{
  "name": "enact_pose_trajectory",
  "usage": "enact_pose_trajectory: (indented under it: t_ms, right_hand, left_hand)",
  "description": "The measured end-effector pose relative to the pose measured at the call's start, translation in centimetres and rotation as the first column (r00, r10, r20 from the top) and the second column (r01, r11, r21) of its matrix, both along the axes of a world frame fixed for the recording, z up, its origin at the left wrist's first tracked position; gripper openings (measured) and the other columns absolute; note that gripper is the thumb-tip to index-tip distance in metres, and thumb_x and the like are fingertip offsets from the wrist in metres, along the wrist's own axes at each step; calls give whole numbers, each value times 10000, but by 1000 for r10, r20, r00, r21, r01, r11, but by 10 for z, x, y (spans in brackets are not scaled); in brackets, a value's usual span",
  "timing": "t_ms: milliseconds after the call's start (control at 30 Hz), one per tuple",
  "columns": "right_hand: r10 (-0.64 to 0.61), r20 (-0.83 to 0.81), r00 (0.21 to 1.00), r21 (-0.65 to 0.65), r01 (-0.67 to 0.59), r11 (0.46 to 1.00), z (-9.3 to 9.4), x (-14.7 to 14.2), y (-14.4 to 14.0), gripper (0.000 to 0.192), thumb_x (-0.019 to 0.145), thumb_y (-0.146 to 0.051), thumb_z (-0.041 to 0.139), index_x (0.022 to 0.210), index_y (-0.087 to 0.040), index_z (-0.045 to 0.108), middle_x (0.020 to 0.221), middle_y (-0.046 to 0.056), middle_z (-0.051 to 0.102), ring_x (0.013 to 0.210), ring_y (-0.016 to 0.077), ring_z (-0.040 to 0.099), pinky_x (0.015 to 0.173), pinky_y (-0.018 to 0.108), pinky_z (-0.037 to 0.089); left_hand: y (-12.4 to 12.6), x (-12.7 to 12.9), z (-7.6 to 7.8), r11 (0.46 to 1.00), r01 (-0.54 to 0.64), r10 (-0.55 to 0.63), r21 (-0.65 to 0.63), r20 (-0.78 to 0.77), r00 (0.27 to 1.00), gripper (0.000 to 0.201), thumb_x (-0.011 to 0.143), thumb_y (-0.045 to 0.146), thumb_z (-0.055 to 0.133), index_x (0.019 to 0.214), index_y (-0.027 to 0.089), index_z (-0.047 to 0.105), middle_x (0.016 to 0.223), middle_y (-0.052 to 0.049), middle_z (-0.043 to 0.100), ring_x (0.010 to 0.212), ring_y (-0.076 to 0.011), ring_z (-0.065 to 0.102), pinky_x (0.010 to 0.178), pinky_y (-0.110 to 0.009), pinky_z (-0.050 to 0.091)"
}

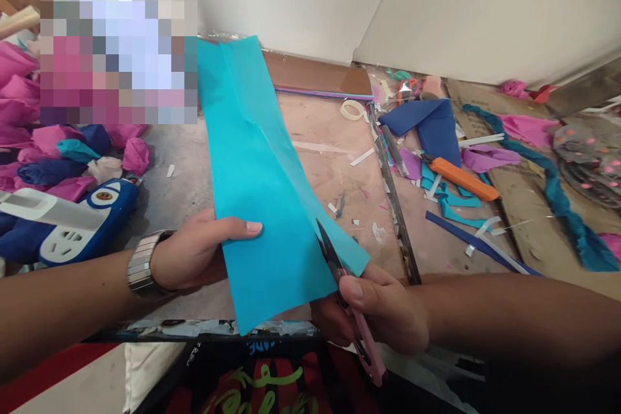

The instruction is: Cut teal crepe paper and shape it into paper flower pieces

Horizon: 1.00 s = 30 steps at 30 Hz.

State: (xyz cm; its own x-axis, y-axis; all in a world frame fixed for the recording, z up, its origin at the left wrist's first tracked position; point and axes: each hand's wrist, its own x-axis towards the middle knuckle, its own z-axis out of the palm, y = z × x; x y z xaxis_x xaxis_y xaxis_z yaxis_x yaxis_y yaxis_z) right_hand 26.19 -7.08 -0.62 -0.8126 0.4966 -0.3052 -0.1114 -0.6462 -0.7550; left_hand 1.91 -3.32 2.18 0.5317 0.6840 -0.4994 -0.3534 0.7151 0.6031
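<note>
A long turquoise sheet of crepe-like paper (257,187) stretches across the middle of the view, with a crease running down its length. My left hand (198,246) grips its left edge, thumb on top and fingers hidden beneath. My right hand (383,304) holds pink-handled scissors (363,336). Their dark blades lie at the sheet's lower right part, where a narrow flap spreads to the right. The fingers of my right hand are partly under the paper, and whether the blades are fully closed is hard to make out.
Pink and blue paper bundles (53,142) and a blue-white power strip (92,220) lie at left. To the right are an orange utility knife (463,178), navy paper (427,126), turquoise scraps and a teal twisted strip (557,187). A tape roll (352,110) sits farther back.
</note>
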Motion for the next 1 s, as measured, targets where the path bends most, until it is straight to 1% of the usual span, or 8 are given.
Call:
enact_pose_trajectory:
  t_ms: [100,200,367,467,567,700,800,1000]
  right_hand:
    - [-13,-9,1000,11,14,1000,-2,0,-1,626,890,-717,528,591,-167,520,460,-37,421,388,73,326,408,249,224]
    - [-41,-27,999,30,41,999,-5,0,-2,634,915,-705,503,580,-167,524,452,-33,426,385,76,341,414,252,247]
    - [-71,-23,997,40,72,997,-1,-5,-1,609,914,-676,547,570,-175,503,458,-40,432,375,73,343,395,241,249]
    - [-67,-20,998,62,68,996,3,-8,1,613,920,-668,547,562,-172,506,447,-42,431,366,72,348,382,235,247]
    - [-64,-25,998,75,66,995,7,-9,4,612,922,-666,548,565,-170,513,452,-35,446,379,79,376,381,226,255]
    - [-35,2,999,80,35,996,7,-7,5,630,928,-681,529,569,-163,539,446,-38,435,373,72,343,396,234,269]
    - [-26,37,999,78,23,997,6,-5,4,651,921,-706,517,567,-161,547,446,-30,450,369,72,342,406,246,273]
    - [-34,68,997,44,31,999,6,-4,4,624,909,-697,533,589,-161,559,466,-24,474,383,80,355,398,248,249]
  left_hand:
    - [-1,-1,-1,999,25,-24,-33,24,999,553,804,237,764,1340,169,648,1182,-174,763,1104,-389,723,886,-491,619]
    - [-2,-1,-2,999,40,-39,-29,48,998,507,806,244,766,1297,158,672,1204,-174,755,1146,-390,706,933,-499,603]
    - [-2,-2,-5,996,93,-93,0,93,991,531,831,245,745,1340,134,644,1199,-185,755,1185,-393,686,986,-519,574]
    - [-2,-4,-8,993,114,-116,23,123,986,549,846,240,734,1373,137,623,1204,-180,754,1124,-381,717,952,-508,589]
    - [-2,-5,-10,992,118,-121,34,135,983,522,854,234,731,1359,141,635,1200,-172,757,1099,-367,729,914,-480,605]
    - [-3,-5,-10,992,122,-124,24,117,985,460,859,224,728,1308,138,673,1245,-170,740,1167,-372,698,980,-503,580]
    - [-3,-5,-11,992,121,-125,38,136,983,409,863,220,725,1262,137,704,1274,-166,727,1187,-371,689,1018,-521,562]
    - [-3,-5,-13,988,133,-145,74,188,972,381,891,218,696,1264,139,706,1239,-162,744,1210,-373,676,1039,-546,545]
